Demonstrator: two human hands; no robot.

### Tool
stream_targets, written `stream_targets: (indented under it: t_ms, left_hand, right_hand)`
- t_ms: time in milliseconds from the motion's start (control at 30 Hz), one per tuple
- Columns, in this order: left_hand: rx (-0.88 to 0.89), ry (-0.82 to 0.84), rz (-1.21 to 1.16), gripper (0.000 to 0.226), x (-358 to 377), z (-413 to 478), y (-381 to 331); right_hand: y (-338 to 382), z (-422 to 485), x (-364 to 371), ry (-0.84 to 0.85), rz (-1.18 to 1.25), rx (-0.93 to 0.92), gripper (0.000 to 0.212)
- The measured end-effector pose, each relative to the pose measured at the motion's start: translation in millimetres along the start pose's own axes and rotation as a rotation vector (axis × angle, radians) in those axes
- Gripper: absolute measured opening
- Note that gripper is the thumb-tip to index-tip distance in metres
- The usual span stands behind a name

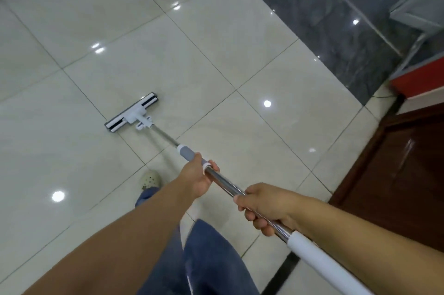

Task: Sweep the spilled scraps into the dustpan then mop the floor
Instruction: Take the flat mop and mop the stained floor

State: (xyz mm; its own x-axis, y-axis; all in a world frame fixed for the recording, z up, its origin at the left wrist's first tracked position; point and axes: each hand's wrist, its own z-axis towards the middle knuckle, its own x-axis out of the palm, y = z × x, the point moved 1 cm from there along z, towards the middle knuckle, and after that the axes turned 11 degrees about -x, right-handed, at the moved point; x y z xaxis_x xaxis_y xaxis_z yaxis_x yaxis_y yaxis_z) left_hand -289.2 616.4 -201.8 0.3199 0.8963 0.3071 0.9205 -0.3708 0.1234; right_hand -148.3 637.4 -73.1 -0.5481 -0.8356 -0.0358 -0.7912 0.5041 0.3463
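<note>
I hold a flat mop with both hands. Its white and black head (132, 112) lies flat on the glossy cream tile floor (72, 150), ahead and to my left. The metal pole (223, 180) runs from the head back toward my lower right. My left hand (198, 178) grips the pole at the grey sleeve, lower down. My right hand (263, 205) is closed around the bare metal just in front of the white end grip (312, 254). No scraps or dustpan are in view.
A dark grey marble strip (324, 18) crosses the floor at the upper right. A brown wooden door or cabinet (396, 174) stands at the right, with a red-edged object (418, 83) above it. My shoe (151, 179) and jeans (209, 258) are below the pole.
</note>
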Motion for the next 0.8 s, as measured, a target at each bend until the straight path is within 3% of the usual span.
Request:
stream_targets:
  t_ms: [400, 600, 800]
  left_hand:
    - [0.15, -0.085, 0.082, 0.019, 41.4, 19.6, -306.2]
    - [0.232, -0.188, 0.107, 0.026, 66.3, 21.5, -477.6]
    - [0.283, -0.238, 0.179, 0.025, 80.5, 26.6, -596.6]
  right_hand:
    - [266.3, 149.8, 31.5, -0.035, 0.042, -0.054, 0.029]
    - [410.1, 230.9, 46.2, 0.046, 0.225, -0.083, 0.029]
    - [513.6, 292.3, 60.3, 0.085, 0.315, -0.139, 0.029]
